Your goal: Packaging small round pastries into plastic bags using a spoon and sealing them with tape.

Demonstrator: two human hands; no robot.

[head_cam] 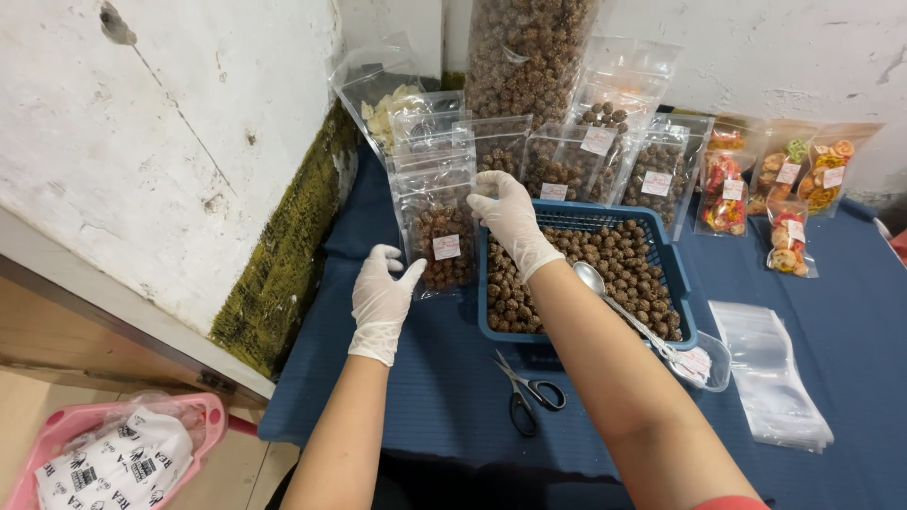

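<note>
Pouch (439, 231) of brown snack balls stands upright on the blue worktop (425, 387), just left of the blue basket (578, 335), white label facing the camera. Both hands gloved in white.

Left hand (381, 300): at the pouch's lower left corner, thumb spread toward the bag, fingers loosely open. Touching the edge or just short of it, can't tell. Not closed on anything.

Right hand (510, 219): reaches in over the basket's near-left corner and sits at the pouch's upper right edge, fingers curled at the top. Looks like a pinch on the bag's rim, but the fingertips are partly hidden, so actual grip can't be confirmed.

So the pouch sits between the two hands, left one low, right one high.

Around it:
- basket holds loose brown balls, with a metal spoon (614, 302) lying across them, handle toward the right
- scissors (527, 389) flat on the worktop in front of the basket, closed
- stack of empty clear bags (770, 373) to the right
- row of filled pouches (567, 161) behind, against the wall
- pink basket (123, 453) on the floor, lower left
</note>
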